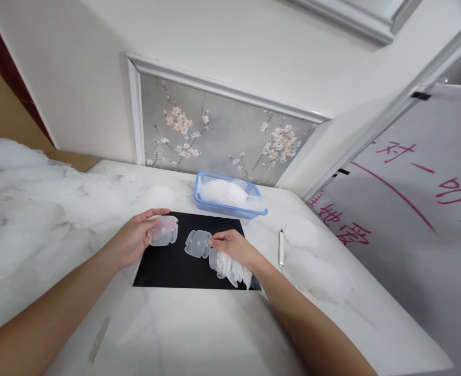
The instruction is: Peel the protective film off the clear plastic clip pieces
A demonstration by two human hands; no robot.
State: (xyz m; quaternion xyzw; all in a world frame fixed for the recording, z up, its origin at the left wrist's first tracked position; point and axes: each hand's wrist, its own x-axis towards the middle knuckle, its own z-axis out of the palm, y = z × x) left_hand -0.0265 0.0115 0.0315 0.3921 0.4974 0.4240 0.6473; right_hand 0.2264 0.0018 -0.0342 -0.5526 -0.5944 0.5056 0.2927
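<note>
One translucent piece [164,233] is pinched in the fingers of the left hand [133,240] over the far left of a black mat [171,271], a second piece [198,244] mid-mat is gripped at its edge by the right hand [237,248], and a blue basket [230,210] stands beyond

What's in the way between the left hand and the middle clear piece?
Only the other clear piece, which the left hand holds; past it, just black mat. The right hand is at the right edge of the middle piece.
</note>
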